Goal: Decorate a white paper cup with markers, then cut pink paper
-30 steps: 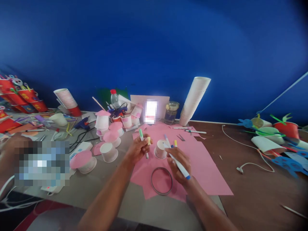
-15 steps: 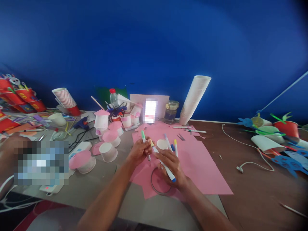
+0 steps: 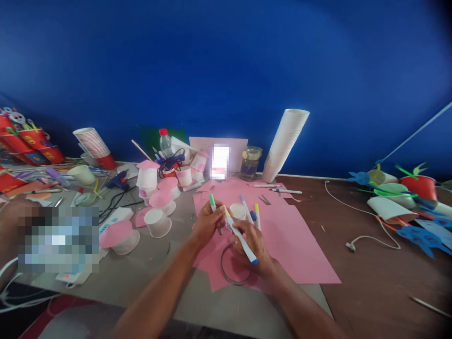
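My left hand (image 3: 208, 221) is closed around a marker with a green end (image 3: 212, 201), held upright. Its fingertips also touch the yellowish front end of a white marker with a blue end (image 3: 244, 243). That second marker slants through the closed fingers of my right hand (image 3: 250, 242). Just beyond both hands a white paper cup (image 3: 238, 211) stands on pink paper (image 3: 296, 245), partly hidden by the fingers. To its right lie a yellow-ended marker (image 3: 257, 215) and a purple-ended marker (image 3: 246, 206). A thin grey ring (image 3: 223, 270) rests beneath my right hand.
Left are pink-topped paper cups (image 3: 120, 234), a power strip (image 3: 76, 273) and a blue glue gun (image 3: 120, 179). A tall cup stack (image 3: 286, 146) leans near a glass jar (image 3: 250, 164). Another person's hand (image 3: 14, 219) is at far left. A white cable (image 3: 379, 239) lies right.
My left hand has shifted slightly right, tilting the green-ended marker a little. The white marker's yellowish front end has come higher and shows more clearly between my hands.
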The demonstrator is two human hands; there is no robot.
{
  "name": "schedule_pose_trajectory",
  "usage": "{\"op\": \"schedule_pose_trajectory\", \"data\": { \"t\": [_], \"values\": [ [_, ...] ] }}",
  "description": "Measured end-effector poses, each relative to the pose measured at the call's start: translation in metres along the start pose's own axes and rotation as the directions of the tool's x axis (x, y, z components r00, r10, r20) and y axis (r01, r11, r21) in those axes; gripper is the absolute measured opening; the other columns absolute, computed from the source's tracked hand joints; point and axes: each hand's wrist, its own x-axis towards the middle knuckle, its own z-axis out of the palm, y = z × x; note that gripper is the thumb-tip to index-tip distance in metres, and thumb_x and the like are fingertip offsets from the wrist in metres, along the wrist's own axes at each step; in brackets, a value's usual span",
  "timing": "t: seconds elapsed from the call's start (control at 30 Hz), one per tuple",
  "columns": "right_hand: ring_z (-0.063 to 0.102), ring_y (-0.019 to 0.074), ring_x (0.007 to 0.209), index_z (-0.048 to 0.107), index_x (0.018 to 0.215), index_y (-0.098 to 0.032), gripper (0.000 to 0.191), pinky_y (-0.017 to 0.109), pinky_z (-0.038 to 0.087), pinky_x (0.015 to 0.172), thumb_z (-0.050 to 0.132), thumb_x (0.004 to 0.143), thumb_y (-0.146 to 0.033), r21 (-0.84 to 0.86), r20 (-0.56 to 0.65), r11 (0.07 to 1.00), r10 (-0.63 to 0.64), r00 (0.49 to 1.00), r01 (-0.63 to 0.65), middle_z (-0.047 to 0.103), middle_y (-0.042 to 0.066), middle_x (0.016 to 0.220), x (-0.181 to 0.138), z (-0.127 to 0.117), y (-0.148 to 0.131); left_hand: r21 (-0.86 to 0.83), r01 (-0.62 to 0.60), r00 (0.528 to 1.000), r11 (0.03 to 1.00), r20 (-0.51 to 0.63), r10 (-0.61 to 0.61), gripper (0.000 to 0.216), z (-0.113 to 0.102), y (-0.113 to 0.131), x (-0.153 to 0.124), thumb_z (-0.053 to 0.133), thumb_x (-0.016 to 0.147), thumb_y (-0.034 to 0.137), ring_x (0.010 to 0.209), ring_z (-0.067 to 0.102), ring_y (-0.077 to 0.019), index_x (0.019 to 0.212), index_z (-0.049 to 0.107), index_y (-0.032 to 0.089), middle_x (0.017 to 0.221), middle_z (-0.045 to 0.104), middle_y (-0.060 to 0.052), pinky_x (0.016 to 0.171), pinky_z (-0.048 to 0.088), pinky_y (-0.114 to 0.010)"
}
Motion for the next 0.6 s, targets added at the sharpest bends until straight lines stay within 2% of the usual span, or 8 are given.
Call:
{"op": "schedule_pose_trajectory", "data": {
  "t": [0.13,0.33,0.6],
  "values": [
    [0.061,0.0181,0.070,0.051,0.108,-0.022,0.029,0.031,0.052,0.064,0.047,0.084,-0.007,0.007,0.040,0.998,-0.067,0.997,0.067,0.063,0.004,0.080,0.005,-0.002,-0.001,0.002,-0.003,1.000,1.000,-0.021,0.003,0.039,0.001,-0.001,0.000,0.076,0.070,0.042,0.039,0.036,-0.0018,0.081,0.047,0.018,0.064,0.060,0.004,0.039,0.030,-0.016],
    [0.060,0.0167,0.069,0.054,0.108,-0.022,0.030,0.028,0.049,0.061,0.047,0.084,-0.006,0.011,0.066,0.995,-0.105,0.992,0.104,0.062,0.004,0.082,0.012,-0.007,-0.004,0.082,-0.018,0.998,0.996,-0.051,0.022,0.038,-0.003,-0.007,0.002,0.074,0.071,0.044,0.038,0.037,-0.0043,0.076,0.047,0.018,0.046,0.044,0.010,0.040,0.033,-0.017],
    [0.063,0.0183,0.075,0.055,0.113,-0.023,0.032,0.032,0.051,0.066,0.046,0.086,-0.008,0.019,0.093,0.997,-0.077,0.993,0.075,0.065,0.006,0.090,0.008,-0.006,0.001,0.208,-0.043,0.989,0.977,-0.128,0.071,0.033,0.000,-0.012,-0.002,0.067,0.075,0.046,0.040,0.039,-0.0067,0.076,0.049,0.019,0.047,0.047,0.007,0.038,0.033,-0.019]
  ]
}}
